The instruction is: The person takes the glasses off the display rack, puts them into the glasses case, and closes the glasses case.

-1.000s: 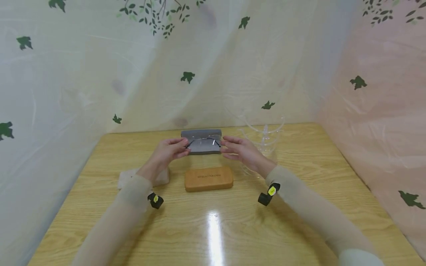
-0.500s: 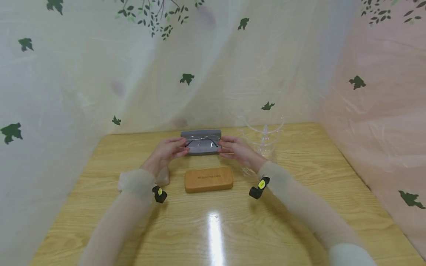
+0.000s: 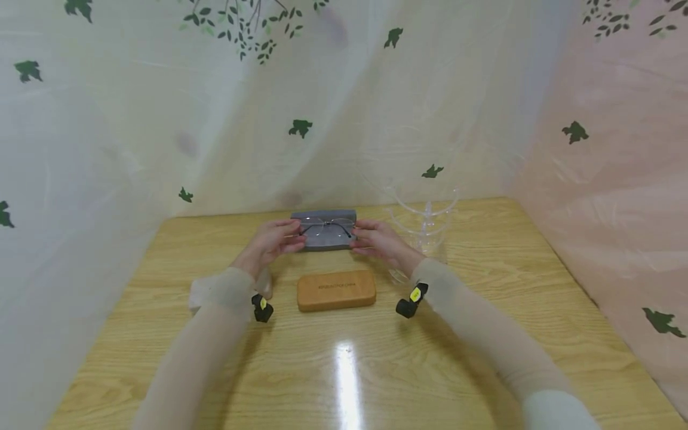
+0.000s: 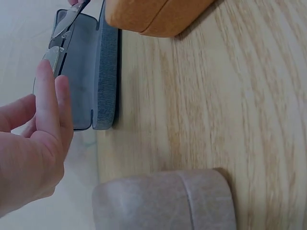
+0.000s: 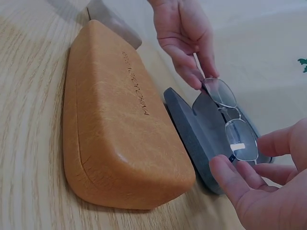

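Note:
Thin-rimmed eyeglasses are held between both hands above an unfolded grey-blue glasses case. My left hand pinches one end of the eyeglasses, where the temple meets the frame. At the other end my right hand holds them with curled fingers and thumb. In the right wrist view, the lenses stand tilted over the case, with the temples folding down behind them. The left wrist view shows the left hand beside the case, with part of the eyeglasses hidden by fingers.
A closed tan glasses case lies on the wooden table in front of the hands. A pale beige case sits under the left forearm. A clear plastic stand rises behind the right wrist. Patterned curtains surround the table.
My right hand has moved left and closed on its end of the eyeglasses. The eyeglasses have tipped slightly, so the rims show more clearly. All the cases have stayed in place.

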Available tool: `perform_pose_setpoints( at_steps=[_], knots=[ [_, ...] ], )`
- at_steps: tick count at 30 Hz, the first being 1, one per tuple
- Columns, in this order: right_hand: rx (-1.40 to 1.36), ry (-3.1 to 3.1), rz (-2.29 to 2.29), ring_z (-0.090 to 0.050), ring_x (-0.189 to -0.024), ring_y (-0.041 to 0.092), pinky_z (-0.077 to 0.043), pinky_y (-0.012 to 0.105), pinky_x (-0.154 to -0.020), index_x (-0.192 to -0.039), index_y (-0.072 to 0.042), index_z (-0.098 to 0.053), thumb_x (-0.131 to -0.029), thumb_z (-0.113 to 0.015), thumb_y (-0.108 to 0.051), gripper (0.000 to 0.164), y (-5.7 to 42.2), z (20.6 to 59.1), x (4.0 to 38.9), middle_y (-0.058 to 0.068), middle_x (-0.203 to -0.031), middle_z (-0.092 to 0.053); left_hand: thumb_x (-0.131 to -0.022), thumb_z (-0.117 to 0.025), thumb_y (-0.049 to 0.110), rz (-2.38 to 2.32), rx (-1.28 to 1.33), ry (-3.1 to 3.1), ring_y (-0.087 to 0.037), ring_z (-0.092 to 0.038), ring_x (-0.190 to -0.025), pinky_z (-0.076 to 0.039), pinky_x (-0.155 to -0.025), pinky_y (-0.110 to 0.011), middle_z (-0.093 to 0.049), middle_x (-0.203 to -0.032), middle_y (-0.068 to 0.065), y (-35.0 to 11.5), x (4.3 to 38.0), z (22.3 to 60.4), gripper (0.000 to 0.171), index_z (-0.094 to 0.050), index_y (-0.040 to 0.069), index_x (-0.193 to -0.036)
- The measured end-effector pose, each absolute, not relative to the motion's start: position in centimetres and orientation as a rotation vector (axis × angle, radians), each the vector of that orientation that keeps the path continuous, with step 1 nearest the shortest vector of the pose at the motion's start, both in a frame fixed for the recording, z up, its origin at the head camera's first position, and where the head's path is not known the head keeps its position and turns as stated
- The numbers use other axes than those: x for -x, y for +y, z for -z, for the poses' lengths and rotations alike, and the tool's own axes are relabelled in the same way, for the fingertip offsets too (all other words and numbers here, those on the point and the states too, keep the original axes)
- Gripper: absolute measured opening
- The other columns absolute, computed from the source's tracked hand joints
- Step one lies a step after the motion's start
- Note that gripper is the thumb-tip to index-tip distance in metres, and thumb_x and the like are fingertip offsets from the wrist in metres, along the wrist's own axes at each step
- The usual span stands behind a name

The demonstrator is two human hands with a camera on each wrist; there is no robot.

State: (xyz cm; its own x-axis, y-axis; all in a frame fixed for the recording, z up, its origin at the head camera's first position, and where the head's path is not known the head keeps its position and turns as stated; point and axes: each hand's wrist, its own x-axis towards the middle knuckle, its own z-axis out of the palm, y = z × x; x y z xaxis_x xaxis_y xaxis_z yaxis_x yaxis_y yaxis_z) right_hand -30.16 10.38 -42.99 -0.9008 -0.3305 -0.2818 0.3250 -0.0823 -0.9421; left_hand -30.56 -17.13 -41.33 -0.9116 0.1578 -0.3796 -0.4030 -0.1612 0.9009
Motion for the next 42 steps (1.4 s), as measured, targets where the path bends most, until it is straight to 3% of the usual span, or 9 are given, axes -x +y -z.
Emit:
perform_pose_setpoints(
  at_steps=[10, 15, 19, 27, 34, 39, 42],
  knots=[
    [-0.053, 1.786, 2.017, -0.066, -0.105, 0.030, -0.052, 0.040, -0.100, -0.153, 0.005, -0.036, -0.106, -0.052, -0.007, 0.051, 10.2, 43.3, 29.5, 0.024, -0.144, -0.050, -0.106, -0.055, 0.015, -2.029, 0.315, 1.824, -0.022, -0.068, -0.102, -0.058, -0.086, -0.029, -0.056, -0.135, -0.015, -17.2, 30.0, 41.3, 0.046, -0.045, 0.001, -0.149],
    [-0.070, 1.793, 1.992, -0.065, -0.109, 0.033, -0.054, 0.040, -0.097, -0.153, 0.004, -0.035, -0.106, -0.051, -0.009, 0.051, 10.1, 43.7, 29.3, 0.025, -0.143, -0.050, -0.106, -0.056, 0.013, -1.989, 0.342, 1.844, -0.020, -0.068, -0.100, -0.058, -0.084, -0.027, -0.052, -0.144, -0.019, -17.3, 29.8, 41.4, 0.047, -0.044, 0.000, -0.150],
    [-0.088, 1.800, 1.968, -0.063, -0.115, 0.037, -0.054, 0.041, -0.098, -0.154, 0.002, -0.035, -0.106, -0.052, -0.010, 0.052, 9.9, 43.7, 29.0, 0.026, -0.142, -0.052, -0.105, -0.056, 0.012, -1.971, 0.369, 1.857, -0.017, -0.069, -0.096, -0.059, -0.081, -0.025, -0.054, -0.142, -0.019, -17.5, 29.6, 41.7, 0.048, -0.044, 0.000, -0.150],
    [-0.103, 1.816, 1.927, -0.067, -0.101, 0.029, -0.055, 0.042, -0.096, -0.155, 0.002, -0.033, -0.106, -0.051, -0.010, 0.053, 9.8, 43.6, 28.1, 0.029, -0.140, -0.051, -0.105, -0.055, 0.006, -1.963, 0.373, 1.870, -0.013, -0.070, -0.084, -0.059, -0.077, -0.024, -0.050, -0.147, -0.025, -17.6, 29.0, 42.0, 0.047, -0.044, -0.002, -0.150],
    [-0.093, 1.825, 1.915, -0.067, -0.103, 0.030, -0.057, 0.042, -0.093, -0.155, 0.002, -0.033, -0.107, -0.051, -0.011, 0.053, 9.9, 43.8, 28.2, 0.023, -0.142, -0.049, -0.103, -0.057, 0.003, -1.979, 0.385, 1.857, -0.014, -0.071, -0.081, -0.060, -0.077, -0.026, -0.050, -0.145, -0.028, -17.6, 29.0, 42.1, 0.047, -0.045, -0.003, -0.148],
    [-0.106, 1.824, 1.914, -0.065, -0.111, 0.035, -0.056, 0.043, -0.094, -0.153, 0.001, -0.036, -0.106, -0.053, -0.012, 0.051, 9.9, 43.7, 28.3, 0.024, -0.139, -0.052, -0.103, -0.056, 0.003, -1.968, 0.369, 1.857, -0.018, -0.070, -0.090, -0.059, -0.081, -0.027, -0.049, -0.146, -0.027, -17.7, 29.1, 42.1, 0.049, -0.042, -0.003, -0.150],
    [-0.094, 1.830, 1.915, -0.063, -0.115, 0.037, -0.055, 0.043, -0.095, -0.154, 0.000, -0.036, -0.106, -0.052, -0.013, 0.052, 10.1, 43.7, 28.4, 0.023, -0.140, -0.052, -0.104, -0.056, 0.005, -1.960, 0.358, 1.863, -0.025, -0.067, -0.104, -0.059, -0.083, -0.027, -0.048, -0.147, -0.027, -17.9, 29.3, 42.2, 0.049, -0.042, -0.002, -0.151]
  ],
)
